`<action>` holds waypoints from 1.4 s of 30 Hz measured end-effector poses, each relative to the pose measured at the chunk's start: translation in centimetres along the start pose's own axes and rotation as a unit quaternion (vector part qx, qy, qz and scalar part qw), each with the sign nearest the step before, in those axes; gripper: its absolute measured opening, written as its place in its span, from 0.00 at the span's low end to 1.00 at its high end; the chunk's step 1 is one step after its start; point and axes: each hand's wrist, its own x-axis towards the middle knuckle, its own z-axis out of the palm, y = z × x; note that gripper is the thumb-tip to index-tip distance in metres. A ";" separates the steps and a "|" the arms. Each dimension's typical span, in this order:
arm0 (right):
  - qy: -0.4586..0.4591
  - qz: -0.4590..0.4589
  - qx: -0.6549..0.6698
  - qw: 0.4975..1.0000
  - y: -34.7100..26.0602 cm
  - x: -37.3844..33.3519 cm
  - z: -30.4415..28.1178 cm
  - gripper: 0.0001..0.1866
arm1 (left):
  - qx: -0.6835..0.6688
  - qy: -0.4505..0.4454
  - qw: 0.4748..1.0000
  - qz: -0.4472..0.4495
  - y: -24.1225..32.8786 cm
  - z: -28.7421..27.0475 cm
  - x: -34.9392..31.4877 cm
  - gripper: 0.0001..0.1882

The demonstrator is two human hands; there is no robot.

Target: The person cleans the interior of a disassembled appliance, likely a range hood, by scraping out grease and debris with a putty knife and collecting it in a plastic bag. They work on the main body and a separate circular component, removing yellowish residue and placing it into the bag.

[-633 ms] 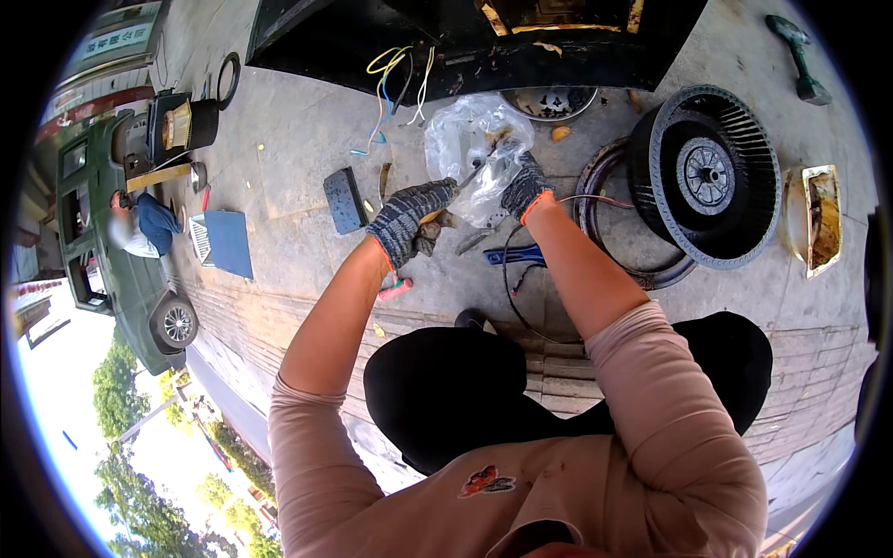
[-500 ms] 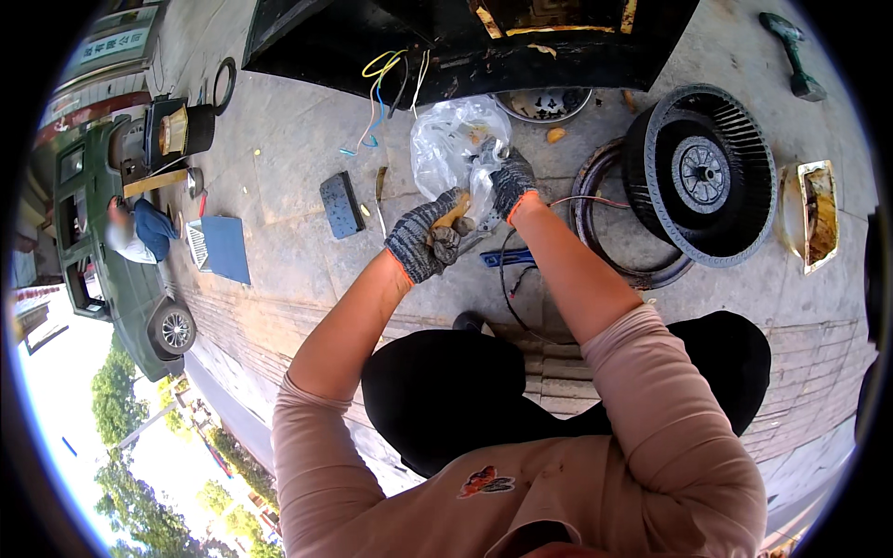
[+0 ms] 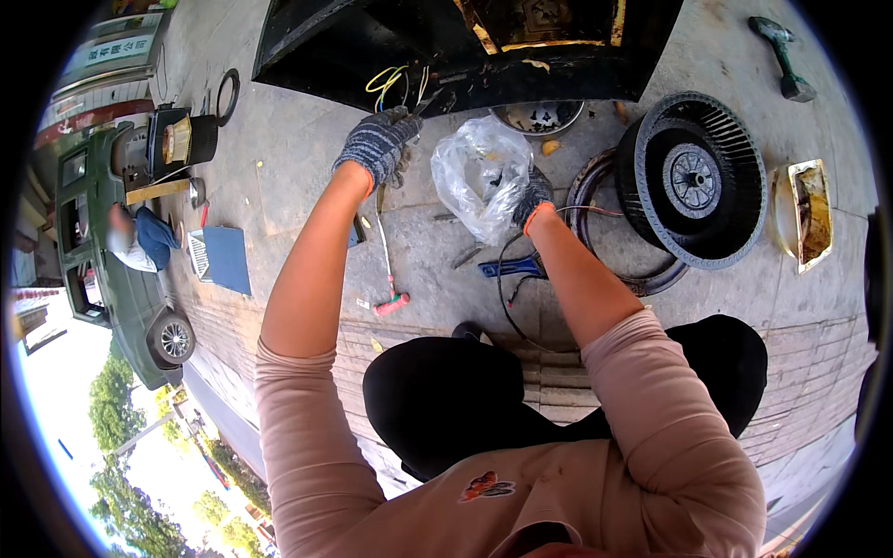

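Note:
My left hand (image 3: 377, 146), in a grey knit glove with an orange cuff, is at the lower edge of the black metal housing (image 3: 363, 65). Its fingers are curled around the loose wires (image 3: 386, 82), yellow and pale, that hang from the housing; their lower ends are hidden behind the glove. My right hand (image 3: 533, 198), gloved the same way, grips the side of a crumpled clear plastic bag (image 3: 476, 177). What the bag holds is hard to make out. Below my left hand lies a thin tool with a red T-shaped handle (image 3: 392, 303).
A black fan wheel (image 3: 693, 181) stands on the paving at the right, beside a dark ring (image 3: 651, 279). Blue-handled pliers (image 3: 510, 268) lie near my right forearm. Farther off are a green power tool (image 3: 786, 60), a stained box (image 3: 805, 214) and a seated person (image 3: 139, 232).
My left hand has left the bag and moved up and left to the wires. My right hand keeps the bag, which has shifted slightly right and down. The red-handled tool has come into sight.

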 end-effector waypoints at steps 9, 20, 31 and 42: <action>-0.146 -0.002 -0.586 0.797 -7.6 0.4 -0.5 0.24 | 0.033 -0.169 0.981 -0.085 0.2 2.8 -4.5 0.20; -0.136 0.072 -0.354 0.923 -9.1 -1.2 2.6 0.27 | 0.061 -0.118 0.987 -0.094 -2.7 0.0 -7.1 0.27; -0.124 0.130 -0.366 0.913 -11.4 -2.1 -1.0 0.22 | 0.383 0.047 0.916 0.110 -2.4 7.4 0.9 0.32; 0.000 0.180 0.224 0.958 -6.2 -1.3 -3.4 0.20 | -0.066 -0.005 0.994 0.086 1.7 9.7 4.3 0.28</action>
